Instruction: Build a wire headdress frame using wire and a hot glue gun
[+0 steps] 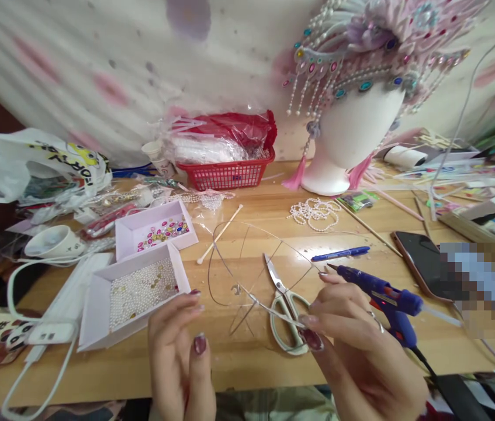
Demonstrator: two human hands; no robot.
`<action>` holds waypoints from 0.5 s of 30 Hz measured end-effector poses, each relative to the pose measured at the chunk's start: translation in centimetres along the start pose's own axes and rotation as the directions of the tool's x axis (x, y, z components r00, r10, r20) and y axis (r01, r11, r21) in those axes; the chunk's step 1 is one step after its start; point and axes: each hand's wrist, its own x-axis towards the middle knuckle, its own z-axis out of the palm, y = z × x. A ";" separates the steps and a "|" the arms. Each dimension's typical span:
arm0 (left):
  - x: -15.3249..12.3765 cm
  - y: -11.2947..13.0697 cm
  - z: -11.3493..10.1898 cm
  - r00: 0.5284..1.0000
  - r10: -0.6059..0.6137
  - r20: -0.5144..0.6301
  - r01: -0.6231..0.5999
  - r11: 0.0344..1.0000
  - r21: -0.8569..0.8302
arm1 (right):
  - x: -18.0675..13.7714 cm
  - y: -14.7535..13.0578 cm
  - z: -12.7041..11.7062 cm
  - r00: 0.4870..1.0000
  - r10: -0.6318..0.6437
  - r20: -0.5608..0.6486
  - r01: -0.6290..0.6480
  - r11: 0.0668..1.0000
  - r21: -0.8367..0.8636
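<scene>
In a pinch between thumb and fingers, my right hand (pixel 352 339) holds the pale, wrapped end of a thin wire frame (pixel 231 270). The frame's bent loops reach out to the left over the table. My left hand (pixel 179 356) is raised with thumb and fingers apart and nothing between them. Behind the wire lie scissors (pixel 288 321) with pale handles, blades pointing away. A blue glue gun (pixel 378 289) rests just beyond my right hand, near a blue pen (pixel 341 254). To the left of my left hand is a white box of small pearl beads (pixel 142 295).
A second box (pixel 122 231) holds coloured gems. Farther back stand a red basket (pixel 225 174) and a white mannequin head (pixel 352 128) wearing a beaded headdress. A bead string (pixel 315 214) lies mid-table, a phone (pixel 422 263) at right, a power strip (pixel 72 292) at left.
</scene>
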 end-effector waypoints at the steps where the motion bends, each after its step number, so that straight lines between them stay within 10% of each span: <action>1: -0.1 -0.2 0.0 0.999 -0.046 -0.013 0.046 0.999 -0.012 | -0.1 0.2 0.0 1.000 -0.003 0.007 0.003 1.000 -0.006; 10: -1.0 -1.0 -1.2 0.944 -0.226 0.241 0.206 0.973 0.105 | -0.1 1.3 -0.7 0.996 -0.083 -0.019 0.082 0.995 -0.052; 15: -1.1 -0.1 -0.2 0.943 -0.300 0.143 0.283 0.951 0.127 | 0.1 1.1 -0.7 0.979 -0.181 -0.093 0.165 0.973 -0.160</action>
